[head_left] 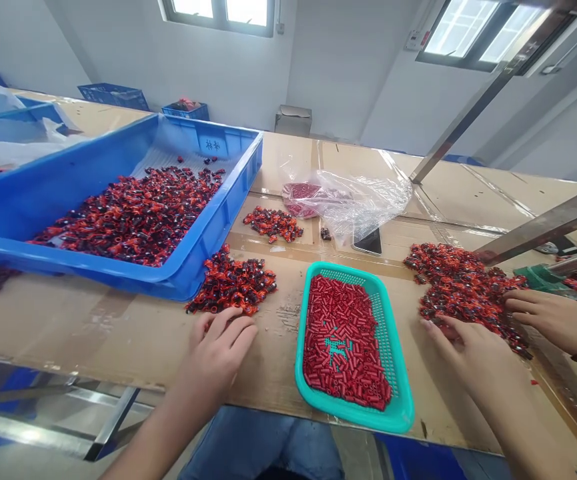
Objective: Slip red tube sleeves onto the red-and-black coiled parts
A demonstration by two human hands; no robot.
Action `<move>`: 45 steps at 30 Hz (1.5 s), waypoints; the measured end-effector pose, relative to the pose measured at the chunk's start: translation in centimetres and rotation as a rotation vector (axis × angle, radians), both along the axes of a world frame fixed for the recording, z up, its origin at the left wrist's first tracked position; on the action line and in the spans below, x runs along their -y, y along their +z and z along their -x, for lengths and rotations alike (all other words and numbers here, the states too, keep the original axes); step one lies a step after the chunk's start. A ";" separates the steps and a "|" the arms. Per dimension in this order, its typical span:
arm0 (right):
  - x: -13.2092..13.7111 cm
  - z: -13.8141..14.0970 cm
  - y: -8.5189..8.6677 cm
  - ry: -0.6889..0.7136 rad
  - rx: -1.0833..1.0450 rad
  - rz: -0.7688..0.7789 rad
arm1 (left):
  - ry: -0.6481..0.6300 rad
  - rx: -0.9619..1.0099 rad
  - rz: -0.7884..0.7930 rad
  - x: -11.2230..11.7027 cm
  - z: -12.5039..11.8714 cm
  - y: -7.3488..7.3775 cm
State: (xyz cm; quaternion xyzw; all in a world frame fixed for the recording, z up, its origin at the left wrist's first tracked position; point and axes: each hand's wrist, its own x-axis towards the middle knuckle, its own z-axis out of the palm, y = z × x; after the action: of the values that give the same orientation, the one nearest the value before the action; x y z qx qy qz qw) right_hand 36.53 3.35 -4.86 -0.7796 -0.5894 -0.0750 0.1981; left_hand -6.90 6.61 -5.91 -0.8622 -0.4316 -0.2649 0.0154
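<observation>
My left hand lies flat on the cardboard-covered table, fingers stretched out. Its fingertips touch the near edge of a small pile of red-and-black parts. My right hand rests open on the table with its fingertips at the near edge of a bigger heap of the same parts. Between my hands stands a teal mesh basket filled with small red tubes. Neither hand holds anything that I can see.
A large blue crate of red-and-black parts sits at the left. Behind the basket are a third small pile, a clear plastic bag and a phone. Another person's hand rests on the right heap. Metal bars cross at the right.
</observation>
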 end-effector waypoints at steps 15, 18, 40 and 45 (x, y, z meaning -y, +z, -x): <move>0.7 11.8 1.3 0.732 0.126 0.091 | -0.113 0.676 0.420 2.0 -2.6 3.2; 0.3 11.8 0.7 0.749 0.148 0.100 | -0.087 0.684 0.416 2.5 -2.7 3.1; 1.9 15.0 5.4 0.810 -0.591 0.108 | -0.231 0.673 0.159 4.5 -4.2 5.0; 2.9 17.2 6.9 0.915 -0.939 0.046 | -0.200 0.573 0.123 5.0 -4.6 5.7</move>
State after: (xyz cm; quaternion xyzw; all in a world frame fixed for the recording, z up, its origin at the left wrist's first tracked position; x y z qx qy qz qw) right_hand 19.37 0.42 1.99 -0.4041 -0.7139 0.3778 0.4294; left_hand -2.28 1.62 -0.26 -0.7900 -0.3466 -0.4707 -0.1850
